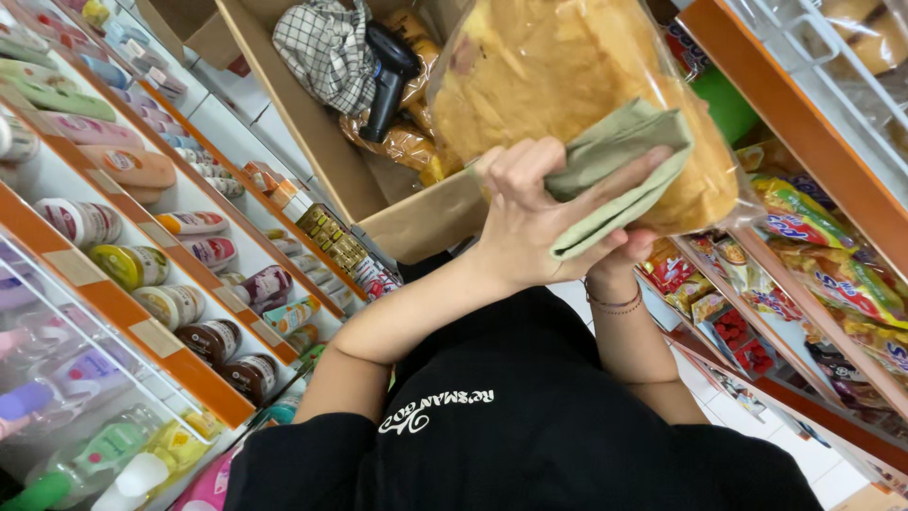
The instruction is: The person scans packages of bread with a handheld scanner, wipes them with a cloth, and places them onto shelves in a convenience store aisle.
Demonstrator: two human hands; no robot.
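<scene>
Two hands wipe a clear bag of golden snacks with a green cloth, between shop shelves.

The bag [567, 85] is held up in the aisle, above a cardboard box [416, 213]. One hand [530, 218] presses the folded cloth [615, 166] flat against the bag's front, its fingers [515, 161] curled together over the cloth's edge. The other hand [624, 251], with bracelets at the wrist, sits under the bag, mostly hidden behind the cloth; I cannot tell how its fingers lie, nor which hand is left or right from this view. In the box lie a black scanner [388, 76], a checked cloth [326, 47] and more snack bags. Shelves of jars [170, 303] stand on one side, packets [832, 265] on the other.
</scene>
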